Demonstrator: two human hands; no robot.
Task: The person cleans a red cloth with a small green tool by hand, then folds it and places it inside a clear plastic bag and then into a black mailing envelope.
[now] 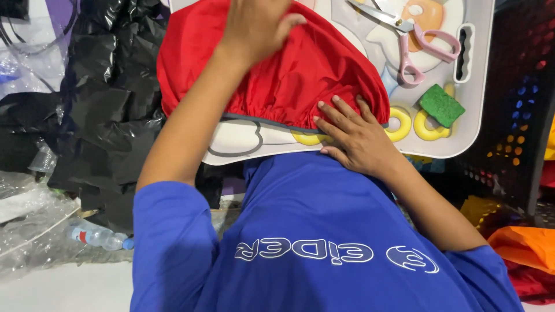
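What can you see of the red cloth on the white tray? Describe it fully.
The red cloth looks thin and slightly shiny, bunched into a rounded, cap-like shape with a gathered hem edged in grey. It lies over the near part of the white tray. The left hand presses on its top; the right hand rests fingers on its hem.

Red gathered cloth (pixel 277 75) is covering most of the white tray (pixel 480 86), hiding its printed picture. Left hand (pixel 254 29) is running off the frame's top edge. Scissors (pixel 404 40) tips are being cut off at top.
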